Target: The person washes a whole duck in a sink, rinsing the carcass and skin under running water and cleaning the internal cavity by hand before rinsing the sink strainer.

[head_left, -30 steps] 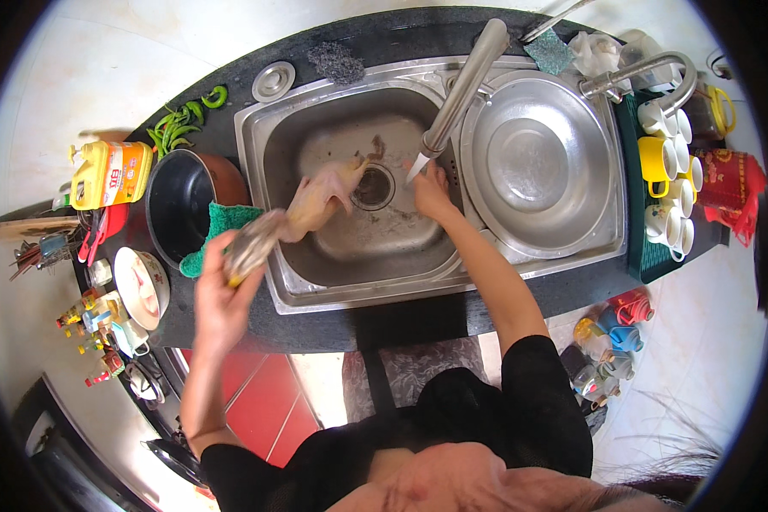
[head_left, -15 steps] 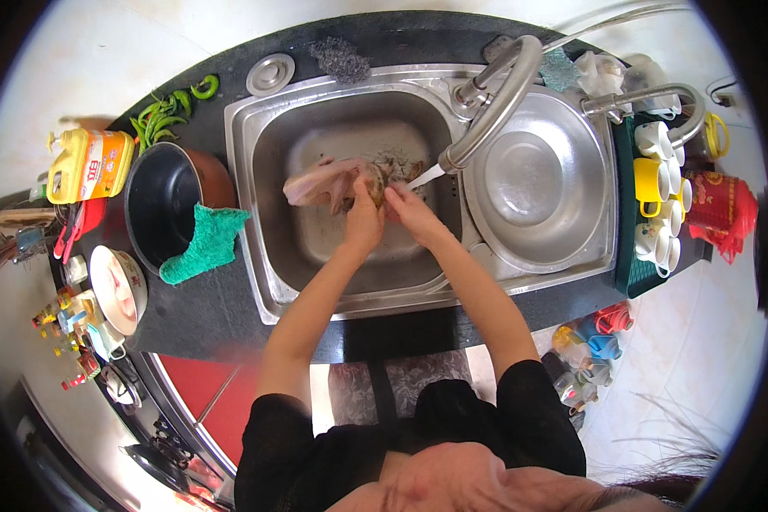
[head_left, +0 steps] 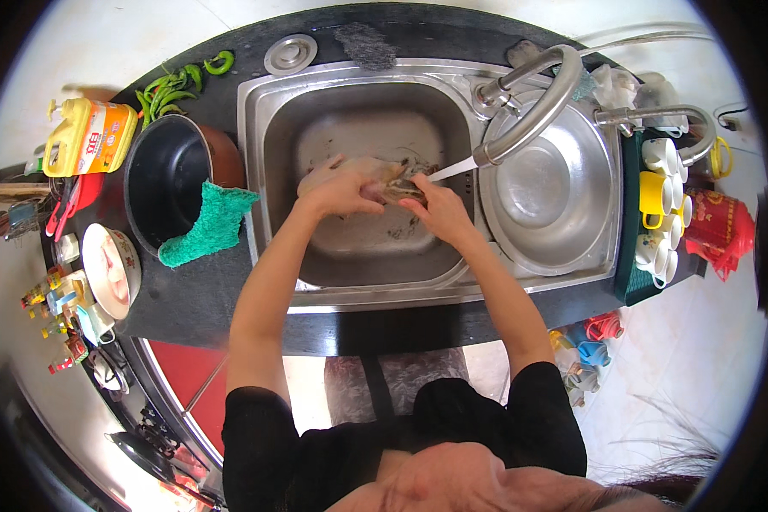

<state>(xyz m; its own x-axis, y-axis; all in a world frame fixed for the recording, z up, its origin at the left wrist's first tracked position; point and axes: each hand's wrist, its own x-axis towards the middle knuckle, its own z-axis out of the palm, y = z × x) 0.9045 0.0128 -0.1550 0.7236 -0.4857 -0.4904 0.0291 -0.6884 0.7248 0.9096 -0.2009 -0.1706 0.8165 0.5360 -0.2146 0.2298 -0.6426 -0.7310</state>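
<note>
A pale, mostly plucked poultry carcass [head_left: 316,175] lies in the left sink basin [head_left: 286,247], its body to the left and a darker, feathery end to the right. My left hand [head_left: 347,194] grips the body from above, thumb toward the dark end. My right hand [head_left: 439,209] is closed on that dark end, under the stream of water [head_left: 452,170] from the faucet [head_left: 542,111]. Loose dark feathers [head_left: 401,230] lie on the basin floor around it. My hands hide part of the carcass.
A metal bowl [head_left: 533,247] fills the right basin. Left of the sink stand a dark pot [head_left: 164,192] with a green cloth [head_left: 209,226] over its rim, green peppers [head_left: 169,92], a bowl of meat [head_left: 98,294] and a yellow jug [head_left: 81,145]. Cups [head_left: 654,202] stand on a rack at right.
My left hand has moved left from the dark end onto the body. The carcass has been turned and now lies flatter. My right hand stays at the dark end, and the view has shifted slightly.
</note>
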